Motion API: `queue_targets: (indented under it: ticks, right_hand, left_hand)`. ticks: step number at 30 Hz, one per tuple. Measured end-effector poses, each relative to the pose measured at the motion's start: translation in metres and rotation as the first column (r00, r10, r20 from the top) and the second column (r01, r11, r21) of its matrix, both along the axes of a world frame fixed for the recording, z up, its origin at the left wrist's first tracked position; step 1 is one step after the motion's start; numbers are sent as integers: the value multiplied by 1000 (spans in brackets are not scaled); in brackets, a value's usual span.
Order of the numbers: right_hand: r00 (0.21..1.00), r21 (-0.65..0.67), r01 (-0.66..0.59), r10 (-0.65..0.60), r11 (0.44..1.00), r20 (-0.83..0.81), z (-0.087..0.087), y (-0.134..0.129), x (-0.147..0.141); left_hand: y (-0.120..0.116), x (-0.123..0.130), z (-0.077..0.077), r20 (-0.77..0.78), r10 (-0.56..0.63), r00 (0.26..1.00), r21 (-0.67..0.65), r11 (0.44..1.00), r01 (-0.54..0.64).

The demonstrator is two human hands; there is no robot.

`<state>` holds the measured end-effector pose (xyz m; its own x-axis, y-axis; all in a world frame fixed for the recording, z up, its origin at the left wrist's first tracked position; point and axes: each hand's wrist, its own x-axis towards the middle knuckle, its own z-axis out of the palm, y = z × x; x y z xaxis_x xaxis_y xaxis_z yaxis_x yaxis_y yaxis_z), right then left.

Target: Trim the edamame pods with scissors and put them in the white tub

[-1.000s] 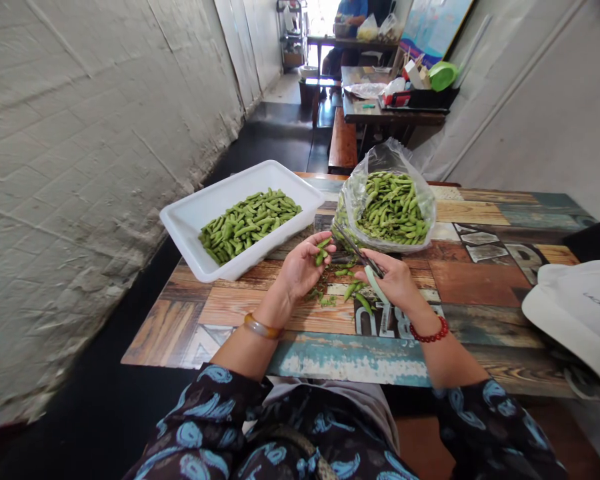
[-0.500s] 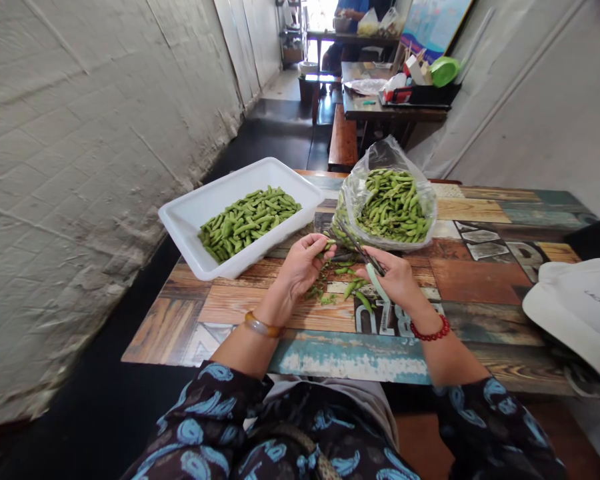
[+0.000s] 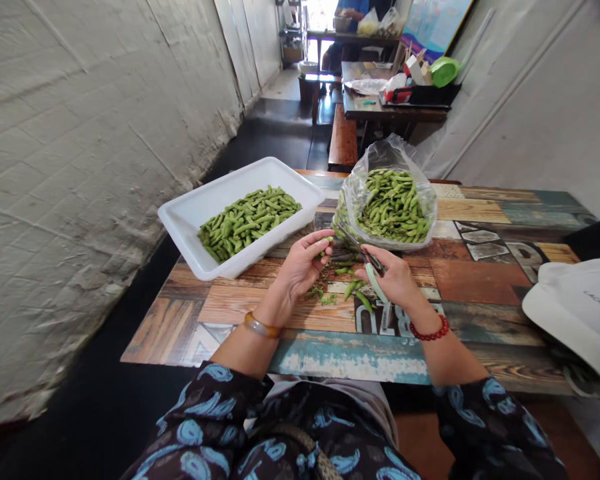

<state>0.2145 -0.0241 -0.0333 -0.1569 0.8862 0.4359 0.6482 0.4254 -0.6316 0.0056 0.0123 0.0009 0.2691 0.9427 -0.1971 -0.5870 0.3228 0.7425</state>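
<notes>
My left hand (image 3: 307, 261) pinches a green edamame pod (image 3: 329, 241), most of it covered by the fingers. In my right hand (image 3: 393, 273) is a pair of scissors (image 3: 378, 283) with pale green handles, its dark blades pointing up and left toward the pod. Beyond my left hand stands a white tub (image 3: 180, 220) with a heap of edamame pods (image 3: 250, 220) in it. A clear plastic bag (image 3: 347, 193) full of more pods (image 3: 395, 207) sits behind the scissors. Between my hands, loose pods (image 3: 364, 300) and green trimmings (image 3: 325, 295) lie on the table.
The patchwork wooden table (image 3: 240, 307) holds a white cap (image 3: 577, 300) at the right edge. A rough white wall (image 3: 80, 133) runs along the left. Farther back are another table (image 3: 355, 100) with a green bowl (image 3: 444, 71), a bench (image 3: 343, 139) and a seated person (image 3: 353, 10).
My left hand has shifted slightly, drawing the pod a little back from the scissor blades. The scissors look a bit more spread. The tub and bag have not moved.
</notes>
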Motion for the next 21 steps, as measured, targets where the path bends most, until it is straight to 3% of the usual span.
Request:
queue_targets:
  ticks: [11,21]
  right_hand:
    - [995,27,-47,44,999,86,3,-3,0]
    - [989,11,-112,110,994,98,3,-3,2]
  left_hand:
    - [-5,2,5,-97,-27,995,46,998,31]
    - [-7,5,-1,-272,4,962,183,982,47]
